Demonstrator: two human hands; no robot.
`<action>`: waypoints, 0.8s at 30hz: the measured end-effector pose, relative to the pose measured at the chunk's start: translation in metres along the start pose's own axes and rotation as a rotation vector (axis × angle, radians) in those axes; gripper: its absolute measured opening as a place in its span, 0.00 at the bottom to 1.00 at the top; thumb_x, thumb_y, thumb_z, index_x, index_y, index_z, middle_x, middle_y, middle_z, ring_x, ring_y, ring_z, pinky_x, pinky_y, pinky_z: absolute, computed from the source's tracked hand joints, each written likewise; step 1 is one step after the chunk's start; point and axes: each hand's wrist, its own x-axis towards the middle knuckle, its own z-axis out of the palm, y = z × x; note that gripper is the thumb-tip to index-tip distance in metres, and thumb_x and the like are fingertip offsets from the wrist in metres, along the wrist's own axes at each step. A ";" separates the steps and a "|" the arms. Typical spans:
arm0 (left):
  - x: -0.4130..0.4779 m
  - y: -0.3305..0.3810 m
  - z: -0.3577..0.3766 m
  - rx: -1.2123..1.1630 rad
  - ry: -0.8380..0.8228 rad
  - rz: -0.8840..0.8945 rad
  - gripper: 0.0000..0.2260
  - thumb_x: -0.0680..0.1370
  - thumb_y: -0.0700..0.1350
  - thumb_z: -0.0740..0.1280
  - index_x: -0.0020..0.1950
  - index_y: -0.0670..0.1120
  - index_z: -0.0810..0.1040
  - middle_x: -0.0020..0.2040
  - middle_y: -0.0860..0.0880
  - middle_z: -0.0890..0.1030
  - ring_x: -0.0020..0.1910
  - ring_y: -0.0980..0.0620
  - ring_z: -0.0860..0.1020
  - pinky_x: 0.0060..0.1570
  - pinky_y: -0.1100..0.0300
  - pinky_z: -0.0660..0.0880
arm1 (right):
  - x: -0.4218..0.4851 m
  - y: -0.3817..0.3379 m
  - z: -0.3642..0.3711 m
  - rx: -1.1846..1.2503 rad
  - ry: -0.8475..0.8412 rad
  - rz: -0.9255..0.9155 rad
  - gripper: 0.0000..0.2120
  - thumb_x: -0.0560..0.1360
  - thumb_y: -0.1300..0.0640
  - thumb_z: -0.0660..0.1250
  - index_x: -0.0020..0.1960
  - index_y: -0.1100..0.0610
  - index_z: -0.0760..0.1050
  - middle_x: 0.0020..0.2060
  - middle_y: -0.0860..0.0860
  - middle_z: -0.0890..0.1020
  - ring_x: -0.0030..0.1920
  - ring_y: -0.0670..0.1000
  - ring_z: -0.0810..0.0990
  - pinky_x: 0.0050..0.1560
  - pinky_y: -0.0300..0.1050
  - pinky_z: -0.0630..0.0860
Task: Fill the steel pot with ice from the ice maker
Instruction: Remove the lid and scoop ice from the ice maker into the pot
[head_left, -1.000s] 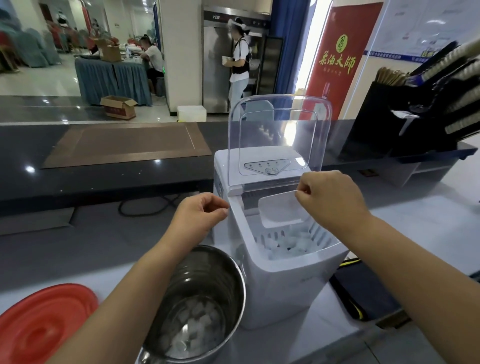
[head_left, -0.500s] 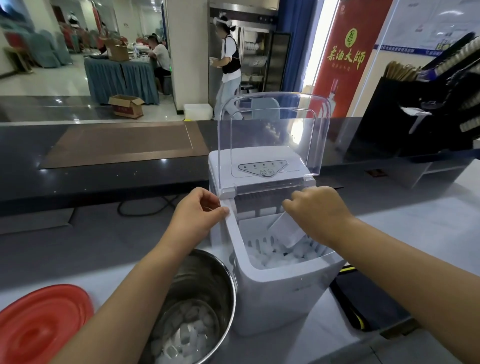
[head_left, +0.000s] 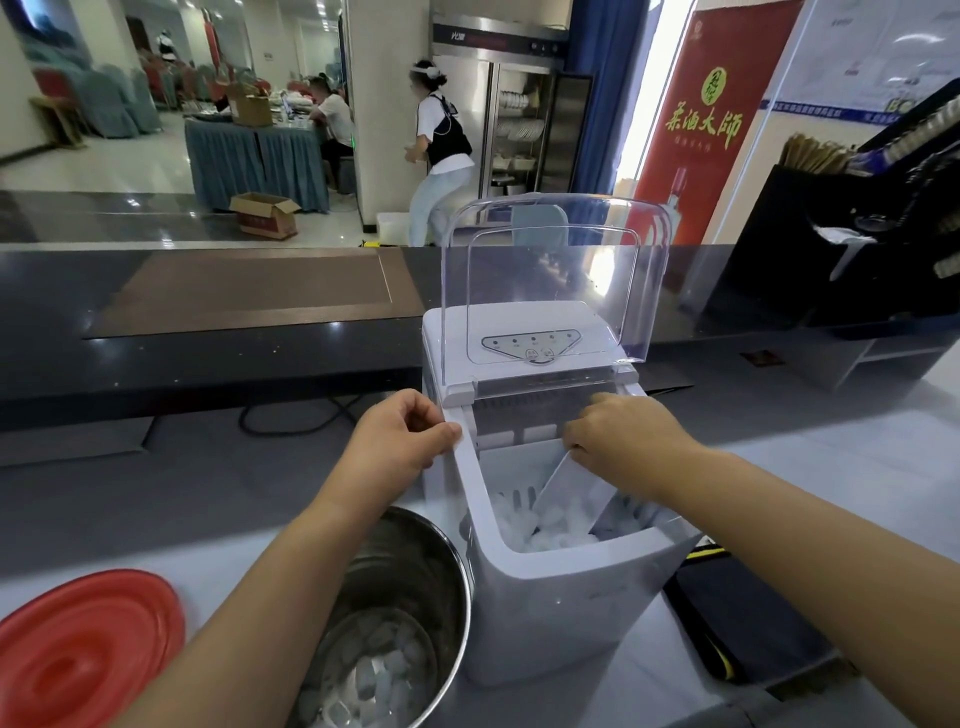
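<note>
- Both hands are working at the white plastic ice maker (head_left: 561, 613): our left hand (head_left: 400, 441) is pinching the left rim of its open bin, thumb and curled fingers closed on the edge, steadying it.
- Our right hand (head_left: 623, 441) is gripping the top of the clear plastic scoop (head_left: 566, 499), fingers curled round it, and the blade is angling down into the ice cubes (head_left: 550, 527) in the bin.
- The transparent hinged lid (head_left: 550, 275) is standing upright at twelve o'clock of the bin.
- The round steel pot (head_left: 410, 566) is sitting on the counter at seven o'clock from the ice maker, just beside it and partly under our left forearm, holding a shallow layer of ice (head_left: 374, 680); a red round plastic cover (head_left: 83, 654) is lying at nine o'clock from the pot.
- We are judging this as the digging stroke of one scoop, with the pot far from full.
- Next we are expecting to lift the loaded scoop level, carry it toward seven o'clock past our left wrist, and tip it only once over the pot's mouth.
</note>
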 end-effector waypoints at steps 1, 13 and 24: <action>0.000 0.000 0.000 -0.003 -0.001 0.001 0.05 0.74 0.41 0.71 0.42 0.43 0.76 0.36 0.47 0.80 0.37 0.50 0.77 0.41 0.57 0.78 | -0.002 0.000 -0.002 0.017 -0.016 0.003 0.11 0.79 0.54 0.58 0.51 0.52 0.79 0.46 0.49 0.82 0.51 0.52 0.75 0.38 0.44 0.65; 0.000 -0.004 0.002 -0.004 0.003 -0.009 0.06 0.74 0.40 0.70 0.40 0.43 0.75 0.35 0.48 0.79 0.35 0.52 0.76 0.40 0.57 0.77 | -0.004 -0.003 0.001 0.048 -0.152 0.115 0.15 0.80 0.52 0.56 0.53 0.57 0.79 0.52 0.54 0.81 0.54 0.56 0.78 0.44 0.44 0.70; 0.000 -0.004 0.002 -0.018 -0.005 -0.009 0.06 0.74 0.40 0.70 0.40 0.43 0.75 0.36 0.46 0.80 0.36 0.50 0.78 0.44 0.52 0.78 | -0.008 -0.025 -0.001 0.488 -0.352 0.196 0.21 0.76 0.50 0.63 0.27 0.56 0.65 0.27 0.52 0.70 0.37 0.54 0.70 0.30 0.42 0.63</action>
